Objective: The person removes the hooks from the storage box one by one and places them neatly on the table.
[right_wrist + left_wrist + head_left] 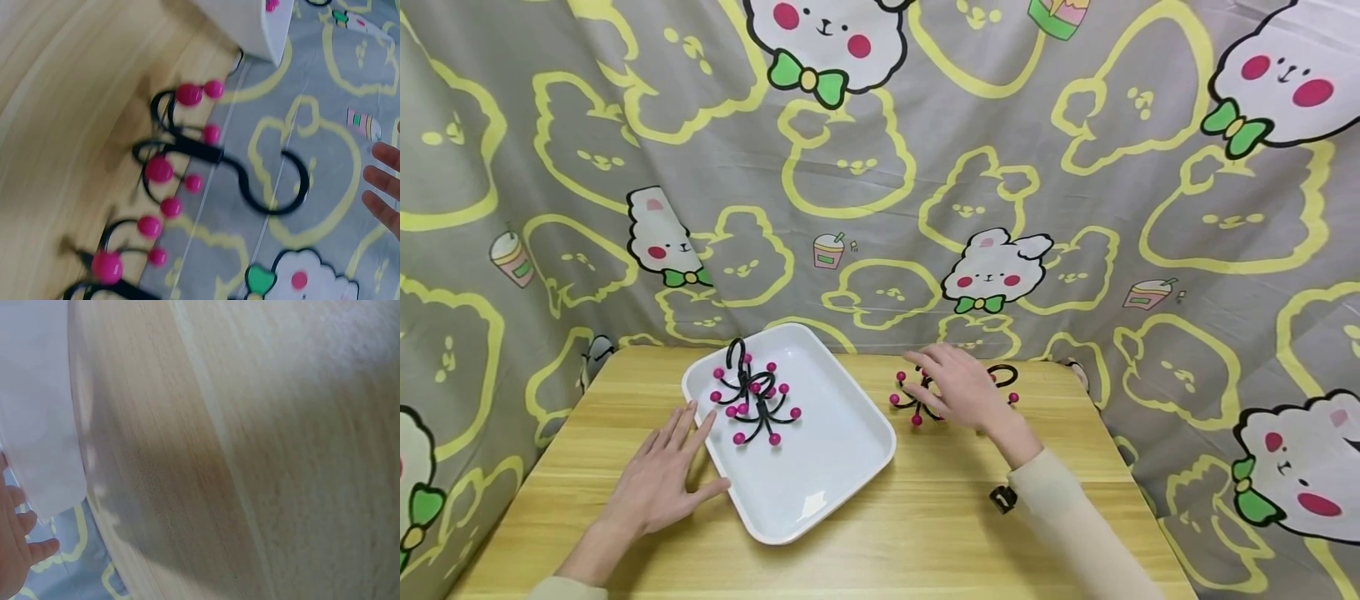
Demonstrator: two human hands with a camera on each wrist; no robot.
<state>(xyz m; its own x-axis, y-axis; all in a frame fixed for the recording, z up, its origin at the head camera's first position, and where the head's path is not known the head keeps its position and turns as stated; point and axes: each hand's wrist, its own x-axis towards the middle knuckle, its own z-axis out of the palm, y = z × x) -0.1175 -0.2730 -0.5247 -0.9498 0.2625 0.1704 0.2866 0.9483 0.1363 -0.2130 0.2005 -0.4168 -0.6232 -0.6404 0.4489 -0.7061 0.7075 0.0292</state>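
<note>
My left hand (658, 479) lies along the left rim of a white tray (842, 450), fingers spread and fairly straight, with the fingertips at the rim. Inside the tray, toward its far left, two black multi-arm hanging hooks (763, 410) with pink ball tips stand close together. My right hand (964, 387) hovers over similar hooks on the table right of the tray, its fingers extended. One of these hooks (203, 152) shows whole in the right wrist view, its curved top apart from the fingers (382, 178). Another hook (107, 267) is partly cut off there.
The wooden table (925, 533) ends at the back against a grey curtain (880, 225) with cartoon figures, which also closes in both sides. A small black object (1003, 498) shows beside the right sleeve.
</note>
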